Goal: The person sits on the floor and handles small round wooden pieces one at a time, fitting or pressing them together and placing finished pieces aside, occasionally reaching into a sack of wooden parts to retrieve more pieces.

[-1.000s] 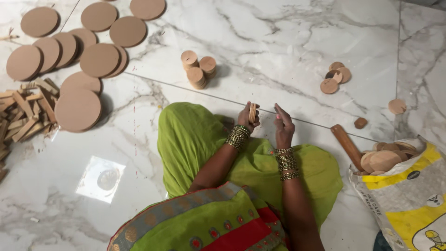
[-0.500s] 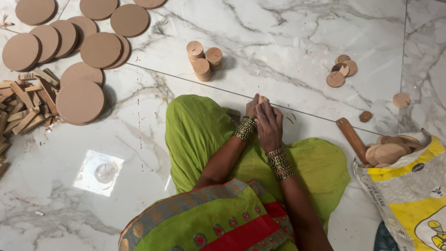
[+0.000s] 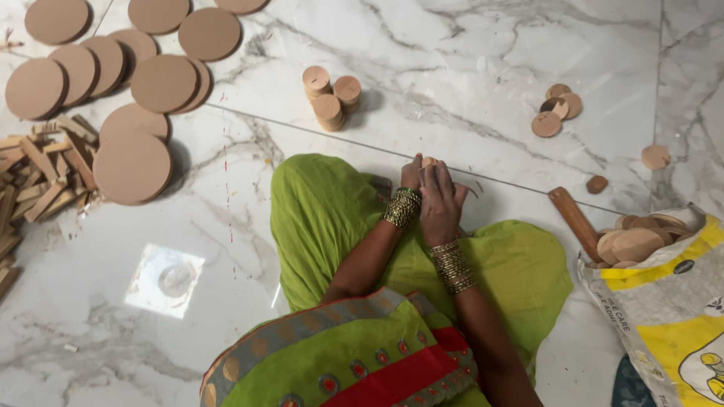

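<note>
Wooden small disc (image 3: 428,161), light and rigid by our judgement, sat above our knee, pinched between our left hand (image 3: 412,175) and right hand (image 3: 438,202); its rim offered the surest purchase.

Glossy veined marble floor (image 3: 467,53); matt brown board discs (image 3: 132,167); rough wooden sticks (image 3: 38,177); woven plastic sack (image 3: 664,301); shiny metal bangles (image 3: 451,266).

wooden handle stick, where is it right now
In the head view the wooden stick lies on the marble floor at the right, leaning into the open sack of wooden discs.
</note>
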